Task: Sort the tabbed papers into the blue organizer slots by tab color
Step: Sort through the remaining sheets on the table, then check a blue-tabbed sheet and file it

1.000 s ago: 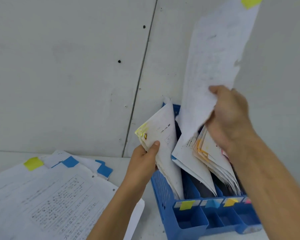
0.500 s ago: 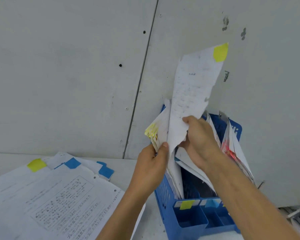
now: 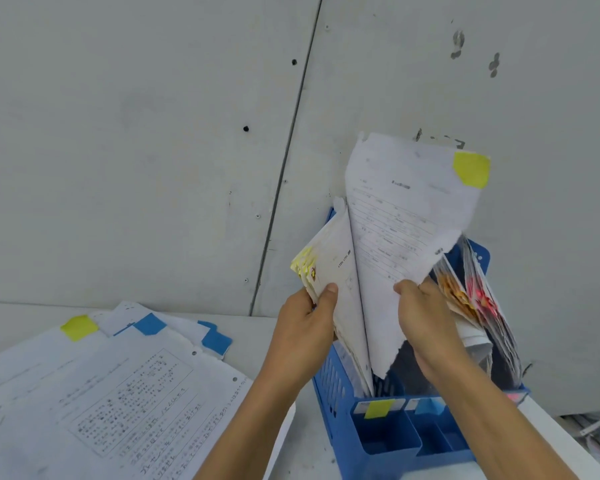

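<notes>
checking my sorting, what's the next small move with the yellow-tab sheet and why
Probably lower the sheet straight down into the leftmost slot. The right hand pinches it with its bottom corner about at the organizer opening, its tab is yellow, that slot's label is yellow, and the left hand holds the yellow-tabbed stack aside there.

Our right hand comes down from high against the wall, and the yellow-tabbed sheet sinks with it. Its lower corner now dips into the organizer at the yellow-labelled slot, against the stack in our left hand.
</notes>
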